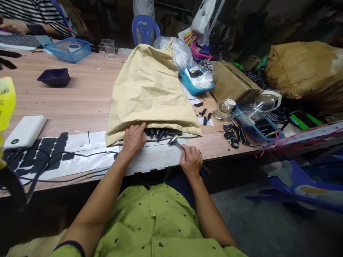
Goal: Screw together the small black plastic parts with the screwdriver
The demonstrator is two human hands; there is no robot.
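Note:
A big tan paper sack point(151, 91) lies on the wooden table point(85, 92), its open mouth toward me. Several small black parts point(159, 133) show inside the mouth. My left hand point(134, 139) rests at the sack's opening, fingers curled under its lower edge. My right hand point(190, 161) is closed around the handle of a small hammer point(174, 140), whose metal head points at the black parts. Both hands sit over a light grey sheet point(155, 155) near the table's front edge.
A white power bank point(25, 131) and black cables point(53, 162) lie at the left. Further back are a dark tray point(55, 77) and a blue basket point(70, 49). Blue bins point(197, 82), loose keys point(232, 137) and boxes crowd the right. A person in stripes sits at far left.

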